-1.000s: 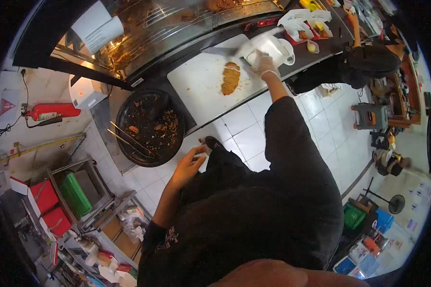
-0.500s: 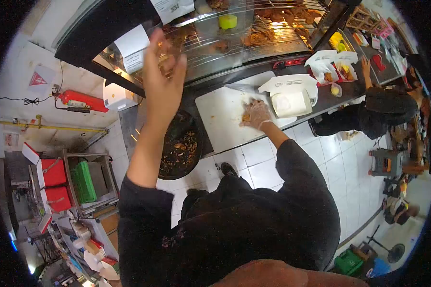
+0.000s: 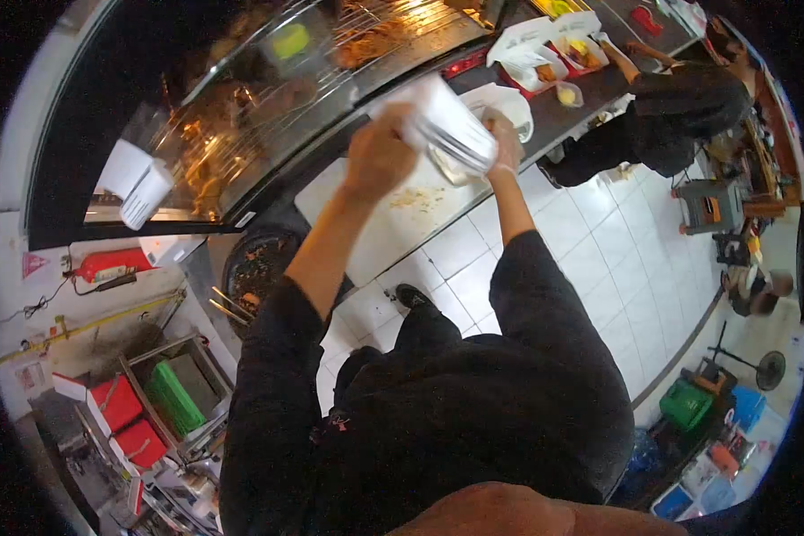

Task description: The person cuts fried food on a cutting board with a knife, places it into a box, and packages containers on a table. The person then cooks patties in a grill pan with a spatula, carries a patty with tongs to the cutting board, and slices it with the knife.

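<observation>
A white printed paper slip (image 3: 451, 121), blurred by motion, is pinched in my bare left hand (image 3: 382, 154) above the work counter. My right hand (image 3: 506, 147), in a clear plastic glove, has its fingers curled at the slip's right edge, by an open white food box (image 3: 515, 107). Whether those fingers grip the slip or the box, I cannot tell. The slip covers much of the box. Below my hands lies a white cutting board (image 3: 375, 237) with brown crumbs (image 3: 417, 198) on it.
Along the counter's far side stands a lit glass food cabinet (image 3: 268, 107) with another paper slip (image 3: 136, 183) on it. A black pan (image 3: 257, 259) of fried bits is left of the board. Open red-and-white food boxes (image 3: 540, 67) and a co-worker (image 3: 688, 112) are at right.
My left hand has come down from the cabinet glass with a paper slip. My right hand has left the crumbs on the board and moved to the white box. The view has turned.
</observation>
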Demonstrator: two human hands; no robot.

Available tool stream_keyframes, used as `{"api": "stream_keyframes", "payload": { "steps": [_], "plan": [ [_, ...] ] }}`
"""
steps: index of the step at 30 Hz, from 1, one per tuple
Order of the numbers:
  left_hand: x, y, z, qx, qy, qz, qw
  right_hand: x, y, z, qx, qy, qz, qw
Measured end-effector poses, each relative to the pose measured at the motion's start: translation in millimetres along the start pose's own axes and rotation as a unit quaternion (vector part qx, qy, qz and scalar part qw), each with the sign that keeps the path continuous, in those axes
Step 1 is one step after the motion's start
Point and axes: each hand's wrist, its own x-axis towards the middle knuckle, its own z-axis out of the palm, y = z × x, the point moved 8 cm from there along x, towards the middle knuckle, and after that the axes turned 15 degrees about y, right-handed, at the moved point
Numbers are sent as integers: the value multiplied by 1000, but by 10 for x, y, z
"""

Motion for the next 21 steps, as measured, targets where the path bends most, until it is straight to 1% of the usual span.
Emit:
{"api": "stream_keyframes", "payload": {
  "steps": [1,2,3,4,6,7,8,9,10,11,12,13,14,15,16,17,18,19,20,21],
  "plan": [
    [-158,150,368,-12,-19,75,997,100,351,306,22,-32,20,999],
    [-299,105,756,-50,-104,36,993,182,550,442,41,-30,19,999],
    [-557,-86,1074,-55,-101,40,993,226,684,467,49,-9,6,999],
    [-968,-485,1511,35,-155,12,987,137,260,-84,93,21,-14,995],
    [-1218,-658,1795,117,-205,-19,972,-68,107,-693,4,137,-23,990],
    [-1252,-536,1789,160,-263,-12,951,-241,367,-658,65,240,1,969],
    [-1297,-470,1805,202,-320,-7,926,-421,583,-656,127,337,23,933],
    [-1332,-483,1852,200,-326,-27,924,-487,604,-617,125,332,15,935],
    [-1384,-467,1856,199,-324,-35,924,-572,786,-389,208,239,137,939],
    [-1380,-435,1794,195,-285,-34,938,-621,827,-191,255,179,192,931],
    [-1363,-450,1680,198,-243,-35,949,-697,862,3,292,120,251,915],
    [-1312,-343,1466,184,-206,2,961,-621,819,84,263,86,183,943],
    [-1321,-330,1188,205,-196,-12,959,-618,805,157,211,80,112,968],
    [-1356,-244,881,117,-180,-32,976,-629,792,226,158,81,39,983],
    [-1423,-144,526,32,-156,-48,986,-709,720,279,87,114,-39,989],
    [-1657,-143,195,6,-169,-109,980,-802,468,178,156,113,20,981],
    [-1951,-105,-196,-16,-170,-172,970,-968,345,71,115,164,36,979],
    [-2220,1,-565,-64,-225,-279,931,-1241,-87,-78,247,154,115,950],
    [-2520,168,-956,-119,-259,-385,878,-1624,-536,-94,299,137,89,940],
    [-2774,365,-1394,-158,-204,-418,871,-2006,-977,-109,352,116,64,927]
  ]
}}
